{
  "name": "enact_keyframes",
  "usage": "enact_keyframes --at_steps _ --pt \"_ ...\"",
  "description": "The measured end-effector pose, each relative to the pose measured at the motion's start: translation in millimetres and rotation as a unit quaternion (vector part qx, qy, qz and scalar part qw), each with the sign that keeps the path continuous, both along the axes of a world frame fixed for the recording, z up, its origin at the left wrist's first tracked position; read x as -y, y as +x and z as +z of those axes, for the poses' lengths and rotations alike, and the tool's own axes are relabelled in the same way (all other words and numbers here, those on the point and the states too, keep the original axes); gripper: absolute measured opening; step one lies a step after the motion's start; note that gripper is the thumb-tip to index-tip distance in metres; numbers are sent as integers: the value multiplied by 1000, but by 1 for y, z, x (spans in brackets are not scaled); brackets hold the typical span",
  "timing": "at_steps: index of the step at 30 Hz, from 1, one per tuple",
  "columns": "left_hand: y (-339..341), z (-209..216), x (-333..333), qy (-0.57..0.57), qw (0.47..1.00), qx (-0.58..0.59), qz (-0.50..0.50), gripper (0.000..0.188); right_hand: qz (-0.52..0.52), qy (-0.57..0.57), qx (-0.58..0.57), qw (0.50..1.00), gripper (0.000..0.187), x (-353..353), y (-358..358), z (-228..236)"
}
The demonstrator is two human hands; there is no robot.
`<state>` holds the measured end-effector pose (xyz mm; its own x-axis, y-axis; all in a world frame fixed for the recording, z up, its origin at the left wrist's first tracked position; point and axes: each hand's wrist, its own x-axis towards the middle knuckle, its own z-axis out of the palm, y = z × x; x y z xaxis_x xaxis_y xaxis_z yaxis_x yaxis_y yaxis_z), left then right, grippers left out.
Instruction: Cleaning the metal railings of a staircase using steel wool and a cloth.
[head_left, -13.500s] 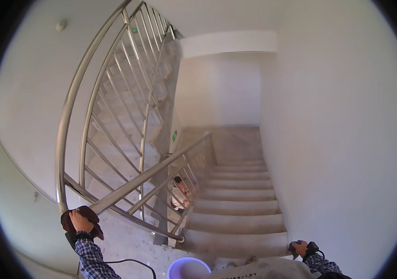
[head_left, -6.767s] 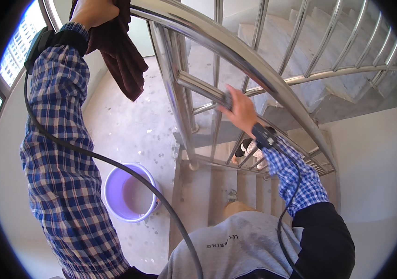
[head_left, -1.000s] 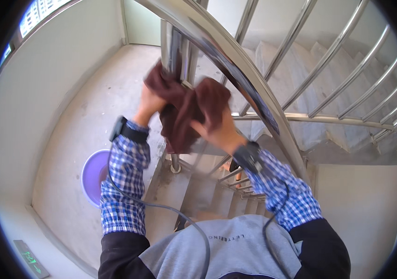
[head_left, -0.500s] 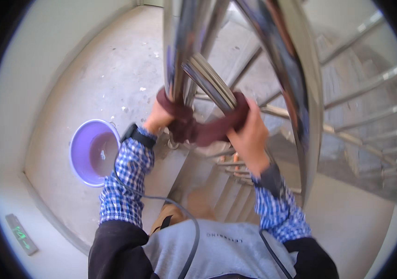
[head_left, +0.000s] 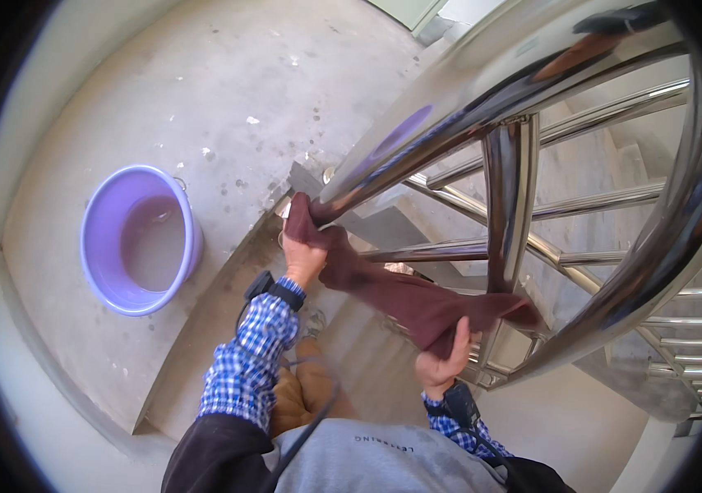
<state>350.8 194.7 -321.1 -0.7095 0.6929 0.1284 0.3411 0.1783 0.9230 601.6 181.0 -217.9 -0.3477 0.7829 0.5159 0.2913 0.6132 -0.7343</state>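
Observation:
A dark maroon cloth [head_left: 392, 300] stretches between my two hands. My left hand [head_left: 303, 256] is closed on one end of it, at the near end of a thick shiny metal handrail [head_left: 450, 107]. The cloth bunches against that rail end. Lower and to the right, my right hand [head_left: 443, 361] grips the cloth close to its other end, thumb pointing up. That loose end hangs past my thumb, in front of a metal upright [head_left: 511, 205] of the railing. The cloth hides my left fingertips and some of the right ones.
A purple bucket [head_left: 88, 238] with cloudy water stands on the concrete landing [head_left: 228, 90] to my left. The landing's edge drops to steps beneath me. Metal bars and a curved handrail [head_left: 655, 246] fill the right side. A cable hangs before my body.
My view has shifted along the railing. The cloth, looped around the bars before, now spreads out more, as my right hand has moved down, away from the short bar. My left hand keeps its grip.

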Motion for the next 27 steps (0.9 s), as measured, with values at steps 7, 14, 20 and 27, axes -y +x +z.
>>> enact_keyframes --at_steps 7,14,20,27 --pt "-85 41 7 163 958 -57 -228 51 46 -60 -227 971 81 -43 -176 55" --pt "-17 70 -22 250 901 321 -150 28 31 -59 -312 948 84 -86 -209 5" --pt "15 -130 -6 32 997 -63 41 31 -36 -76 -210 974 94 -46 -196 -79" --pt "78 -109 -15 121 957 263 -10 39 17 -117 48 992 35 -55 -141 -124"
